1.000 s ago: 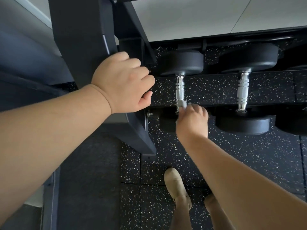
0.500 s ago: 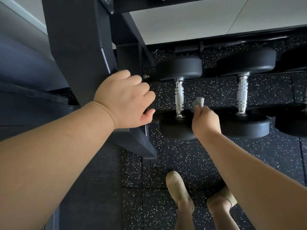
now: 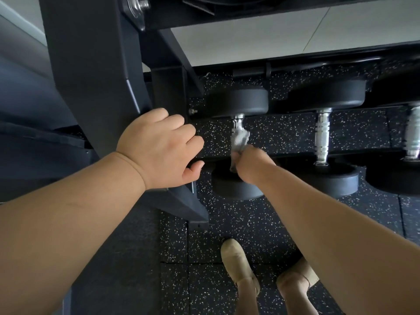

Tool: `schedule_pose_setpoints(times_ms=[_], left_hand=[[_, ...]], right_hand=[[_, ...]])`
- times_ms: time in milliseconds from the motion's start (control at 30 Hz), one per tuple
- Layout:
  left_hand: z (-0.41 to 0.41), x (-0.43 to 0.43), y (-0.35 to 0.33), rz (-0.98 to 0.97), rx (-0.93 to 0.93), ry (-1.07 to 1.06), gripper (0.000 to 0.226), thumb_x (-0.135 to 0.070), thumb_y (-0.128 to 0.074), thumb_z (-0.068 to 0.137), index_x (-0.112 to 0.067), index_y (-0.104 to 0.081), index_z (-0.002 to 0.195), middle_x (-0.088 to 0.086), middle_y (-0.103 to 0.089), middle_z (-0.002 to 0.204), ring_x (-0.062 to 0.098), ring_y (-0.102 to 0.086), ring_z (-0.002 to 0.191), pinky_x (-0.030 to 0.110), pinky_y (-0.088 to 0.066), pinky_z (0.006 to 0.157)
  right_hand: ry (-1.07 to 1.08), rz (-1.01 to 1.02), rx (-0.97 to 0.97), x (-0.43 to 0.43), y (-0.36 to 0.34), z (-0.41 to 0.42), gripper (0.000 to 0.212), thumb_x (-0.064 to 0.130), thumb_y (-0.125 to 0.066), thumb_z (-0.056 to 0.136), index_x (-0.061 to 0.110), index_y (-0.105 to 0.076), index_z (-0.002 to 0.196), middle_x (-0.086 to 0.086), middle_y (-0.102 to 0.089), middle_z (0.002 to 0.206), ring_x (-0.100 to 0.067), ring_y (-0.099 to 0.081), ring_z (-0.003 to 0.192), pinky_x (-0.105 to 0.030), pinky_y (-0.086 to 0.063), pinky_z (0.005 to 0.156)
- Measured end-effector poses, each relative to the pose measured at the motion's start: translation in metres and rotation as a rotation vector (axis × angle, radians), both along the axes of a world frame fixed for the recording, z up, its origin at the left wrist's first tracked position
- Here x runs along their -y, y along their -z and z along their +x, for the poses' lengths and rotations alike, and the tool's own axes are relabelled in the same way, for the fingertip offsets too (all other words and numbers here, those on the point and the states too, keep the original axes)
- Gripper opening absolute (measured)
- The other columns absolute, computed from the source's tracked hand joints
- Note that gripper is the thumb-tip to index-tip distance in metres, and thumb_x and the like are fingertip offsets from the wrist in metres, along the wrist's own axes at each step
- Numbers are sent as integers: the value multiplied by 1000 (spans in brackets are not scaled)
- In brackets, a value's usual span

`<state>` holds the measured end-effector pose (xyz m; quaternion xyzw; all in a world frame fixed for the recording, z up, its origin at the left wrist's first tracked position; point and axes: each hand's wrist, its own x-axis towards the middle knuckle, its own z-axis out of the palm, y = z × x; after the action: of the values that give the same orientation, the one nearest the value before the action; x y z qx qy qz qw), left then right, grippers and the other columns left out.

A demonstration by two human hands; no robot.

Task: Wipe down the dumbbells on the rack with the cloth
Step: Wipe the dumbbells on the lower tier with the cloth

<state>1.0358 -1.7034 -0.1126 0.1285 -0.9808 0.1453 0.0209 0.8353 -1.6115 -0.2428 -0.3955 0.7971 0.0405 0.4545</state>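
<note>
Moved: the right hand [image 3: 251, 165] has shifted left, from beside the near head of the leftmost dumbbell [image 3: 241, 103] onto its handle [image 3: 237, 120], and the cloth [image 3: 239, 138] went with it; the left hand [image 3: 159, 147] has kept its place on the rack [image 3: 91, 76].
Right hand: curled round the cloth, holding it bunched against the handle; the hand is blurred, so single fingers cannot be told apart.
Cloth: small, pale grey, crumpled; it touches and covers the middle and lower part of the handle, with an end hanging below the hand on its left side.
Left hand: fingers curled over the edge of the rack's side frame, thumb tucked under, gripping it, just left of the leftmost dumbbell.
Leftmost dumbbell: black round heads and a bright metal handle; it lies across the rack's low rails, one head far from the person and one near; only the top of the handle shows above the cloth.
Second dumbbell [image 3: 322, 135]: just right of the first, same kind, ribbed handle bare and untouched.
Third dumbbell [image 3: 412, 137]: at the right edge, cut off and blurred.
Rack: dark metal, slanted side frame on the left, with a bolt [image 3: 136, 5] at the top.
Floor [image 3: 227, 228]: black rubber tiles with white specks, under the rack.
Shoes [image 3: 237, 264]: two tan ones on the floor, below the right forearm.
</note>
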Motion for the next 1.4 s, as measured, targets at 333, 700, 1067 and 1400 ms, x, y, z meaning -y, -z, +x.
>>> schedule_pose_setpoints(times_ms=[333, 700, 1067, 1400], left_hand=[[0, -1, 2, 4, -16, 0, 36, -44, -51, 93, -15, -57, 72, 2, -45, 64, 26, -43, 62, 39, -35, 64], [0, 1, 2, -1, -8, -8, 36, -44, -49, 94, -16, -55, 72, 2, -42, 64, 26, -42, 61, 38, -30, 65], [-1, -1, 1, -8, 4, -21, 36, -44, -49, 94, -16, -55, 72, 2, -42, 64, 26, -40, 62, 38, -28, 65], [-2, -1, 0, 0, -18, -18, 36, -43, -48, 95, -16, -53, 71, 2, -41, 64, 24, -27, 67, 38, -22, 66]], right_hand=[[202, -196, 71, 1, 2, -3, 22, 37, -47, 105, 19, -59, 101, -1, -66, 88, -26, -65, 79, -29, -48, 62], [650, -498, 150, 71, -49, -48, 42, 35, -36, 110, 7, -56, 132, -13, -63, 124, -26, -63, 106, -36, -51, 88], [-69, -837, -90, 72, -56, -9, 46, 29, -35, 108, -3, -65, 123, -24, -61, 133, -39, -50, 133, -50, -39, 116], [396, -797, -39, 82, -36, -45, 42, 25, -37, 108, 24, -54, 146, -2, -52, 145, -19, -52, 129, -27, -45, 103]])
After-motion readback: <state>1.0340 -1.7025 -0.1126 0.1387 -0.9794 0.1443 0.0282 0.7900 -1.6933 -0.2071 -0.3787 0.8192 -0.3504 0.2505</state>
